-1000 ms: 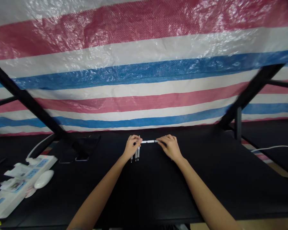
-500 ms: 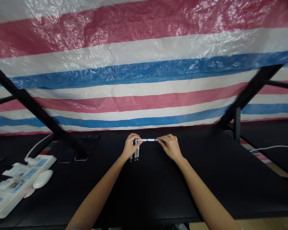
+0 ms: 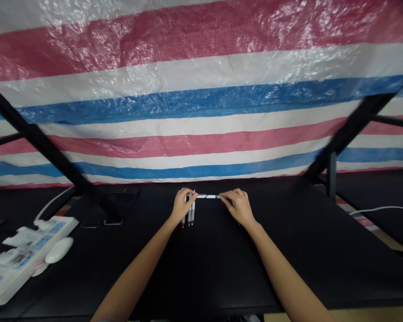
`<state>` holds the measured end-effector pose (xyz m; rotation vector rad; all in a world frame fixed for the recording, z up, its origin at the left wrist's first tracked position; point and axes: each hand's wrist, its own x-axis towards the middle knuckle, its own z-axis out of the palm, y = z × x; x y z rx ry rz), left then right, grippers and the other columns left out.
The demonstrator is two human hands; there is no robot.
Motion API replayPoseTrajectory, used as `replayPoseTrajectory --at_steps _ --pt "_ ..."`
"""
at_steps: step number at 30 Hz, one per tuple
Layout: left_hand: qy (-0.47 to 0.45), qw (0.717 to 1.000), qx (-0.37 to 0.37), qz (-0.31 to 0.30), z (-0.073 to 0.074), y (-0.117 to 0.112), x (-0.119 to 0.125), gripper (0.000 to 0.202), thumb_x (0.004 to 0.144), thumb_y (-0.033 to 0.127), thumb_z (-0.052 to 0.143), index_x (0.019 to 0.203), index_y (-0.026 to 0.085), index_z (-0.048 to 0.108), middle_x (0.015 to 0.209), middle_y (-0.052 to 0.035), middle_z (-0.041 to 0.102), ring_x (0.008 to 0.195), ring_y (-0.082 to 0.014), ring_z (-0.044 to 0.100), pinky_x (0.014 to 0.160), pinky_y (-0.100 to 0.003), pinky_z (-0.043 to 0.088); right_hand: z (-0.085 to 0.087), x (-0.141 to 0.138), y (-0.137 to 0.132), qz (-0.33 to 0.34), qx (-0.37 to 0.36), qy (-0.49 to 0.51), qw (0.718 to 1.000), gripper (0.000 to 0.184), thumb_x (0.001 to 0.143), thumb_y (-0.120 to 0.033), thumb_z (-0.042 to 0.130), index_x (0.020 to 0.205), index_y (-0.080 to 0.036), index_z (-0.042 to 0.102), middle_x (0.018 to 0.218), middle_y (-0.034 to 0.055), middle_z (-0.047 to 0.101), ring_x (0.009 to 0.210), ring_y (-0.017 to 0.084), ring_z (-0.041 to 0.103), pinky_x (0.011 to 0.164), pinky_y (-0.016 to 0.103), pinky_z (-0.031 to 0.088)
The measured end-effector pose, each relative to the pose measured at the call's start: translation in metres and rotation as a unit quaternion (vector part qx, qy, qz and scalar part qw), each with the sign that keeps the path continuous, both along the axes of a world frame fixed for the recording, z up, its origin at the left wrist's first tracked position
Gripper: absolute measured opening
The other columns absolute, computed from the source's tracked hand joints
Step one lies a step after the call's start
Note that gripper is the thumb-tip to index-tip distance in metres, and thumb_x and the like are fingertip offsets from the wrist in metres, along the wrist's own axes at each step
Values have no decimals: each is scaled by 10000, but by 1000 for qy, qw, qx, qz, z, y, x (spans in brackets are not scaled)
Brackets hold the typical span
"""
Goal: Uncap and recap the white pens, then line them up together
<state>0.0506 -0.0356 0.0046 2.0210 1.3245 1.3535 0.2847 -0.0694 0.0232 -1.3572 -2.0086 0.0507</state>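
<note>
A white pen (image 3: pixel 207 197) with dark marks and a grey end lies crosswise between my two hands, level with the table's far edge. My left hand (image 3: pixel 182 204) pinches its left end between thumb and fingers. At its right end, the fingers of my right hand (image 3: pixel 237 205) are closed on the grey part. Several white pens with grey grips (image 3: pixel 192 214) lie side by side under and beside my left hand, tips toward me; their upper parts are partly hidden by it. A small dark tip shows beneath my right hand, too little to name.
On the left of the black table (image 3: pixel 218 268) lie a white power strip (image 3: pixel 30 257) with plugs, a white mouse-like object (image 3: pixel 59 249) and dark phone-like slabs (image 3: pixel 114 210). Black frame bars (image 3: pixel 349 129) slant at both sides. A striped plastic sheet (image 3: pixel 201 143) hangs behind.
The pen between my hands has turned slightly about its length, with its dark marks looking different. Both hands stay almost in the same place.
</note>
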Motion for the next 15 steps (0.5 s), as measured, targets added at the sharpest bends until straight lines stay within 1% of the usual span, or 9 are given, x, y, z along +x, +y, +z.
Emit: replayPoseTrajectory --at_steps 1,2,4,7,10,12,15 --pt "-8 1000 6 -1 0 0 0 140 780 322 617 839 195 615 862 -32 611 800 -174 559 763 -313 432 0 1 0 -5 -1 2 1000 203 890 -298 498 984 -253 672 937 19 705 870 210 528 801 365 339" --pt "-12 1000 12 -7 0 0 0 185 748 306 655 893 201 613 890 -33 605 804 -173 556 765 -312 435 -1 1 1 -9 -3 4 1000 201 889 -298 500 982 -253 672 937 20 705 873 212 529 798 367 340" --pt "-13 999 26 -22 0 0 0 215 732 271 671 930 209 615 920 -40 594 823 -176 552 787 -320 436 -2 3 2 -16 -8 8 1000 195 883 -293 507 979 -252 672 942 21 705 878 216 532 797 371 342" --pt "-18 998 32 -42 -2 0 0 128 762 238 638 886 212 635 920 -48 587 872 -187 554 814 -332 435 -3 3 3 -18 -11 14 1000 192 881 -282 509 977 -251 672 944 22 704 879 217 536 800 372 344" --pt "-31 998 24 -47 -3 1 0 108 775 228 624 880 212 641 926 -50 586 900 -189 558 816 -330 436 -4 4 3 -12 -11 18 1000 196 883 -282 504 980 -253 671 938 25 704 878 215 540 803 372 345" --pt "-35 998 20 -47 -2 1 1 91 783 240 616 864 205 640 918 -51 587 901 -189 562 821 -328 434 -5 4 4 -9 -10 20 1000 194 881 -282 507 981 -254 671 934 25 704 875 214 540 802 371 345" --pt "-34 999 11 -41 -1 1 1 104 802 282 594 772 191 632 898 -57 588 895 -192 568 840 -332 425 -5 3 4 -9 -9 23 1000 181 871 -272 524 974 -256 671 923 19 705 869 213 537 799 368 346"
